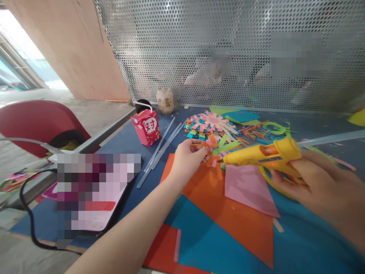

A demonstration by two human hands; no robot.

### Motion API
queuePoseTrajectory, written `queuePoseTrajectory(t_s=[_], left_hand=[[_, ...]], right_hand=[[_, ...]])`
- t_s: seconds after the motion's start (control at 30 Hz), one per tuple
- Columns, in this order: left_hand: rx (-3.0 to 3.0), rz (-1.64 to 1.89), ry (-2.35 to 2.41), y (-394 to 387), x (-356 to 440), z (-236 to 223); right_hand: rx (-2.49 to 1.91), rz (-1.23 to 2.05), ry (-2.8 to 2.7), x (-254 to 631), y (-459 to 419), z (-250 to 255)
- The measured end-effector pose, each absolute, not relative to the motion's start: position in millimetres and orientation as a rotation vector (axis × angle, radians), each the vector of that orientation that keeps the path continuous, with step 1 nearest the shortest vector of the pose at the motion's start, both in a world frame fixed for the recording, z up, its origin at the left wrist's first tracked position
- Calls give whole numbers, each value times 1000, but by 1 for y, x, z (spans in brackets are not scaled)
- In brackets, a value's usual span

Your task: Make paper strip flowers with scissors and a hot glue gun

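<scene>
My right hand point(319, 182) is wrapped round the grip of a yellow hot glue gun point(256, 154), its nozzle pointing left. A clear glue stick point(333, 137) sticks out of the gun's back end. The nozzle tip is at a paper flower point(218, 150) of orange, green and pink strips. My left hand point(192, 152) pinches an orange strip at the flower's left side. Beneath the flower lie an orange sheet point(228, 205) and a pink sheet point(248, 186), over a blue sheet point(199, 228).
Behind the flower are stacked fringed paper pieces point(211, 121) and paper scraps point(256, 131). Loose glue sticks point(162, 148) lie left, near a red drink carton point(146, 127) and a jar point(165, 101). A tablet-like device point(114, 207) stands at left; a perforated metal panel point(176, 45) borders the back.
</scene>
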State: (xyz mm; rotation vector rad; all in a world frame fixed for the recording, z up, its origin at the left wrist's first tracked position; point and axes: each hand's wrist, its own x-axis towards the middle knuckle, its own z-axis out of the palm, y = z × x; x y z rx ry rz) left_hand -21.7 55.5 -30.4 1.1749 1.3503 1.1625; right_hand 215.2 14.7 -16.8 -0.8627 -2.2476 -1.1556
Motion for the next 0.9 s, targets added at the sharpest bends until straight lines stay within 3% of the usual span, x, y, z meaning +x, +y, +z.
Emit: queuePoseTrajectory(t_s=[0.9], left_hand=[[1166, 1187, 1353, 58, -23, -32]], right_hand=[[-862, -1169, -2257, 220, 11, -19]])
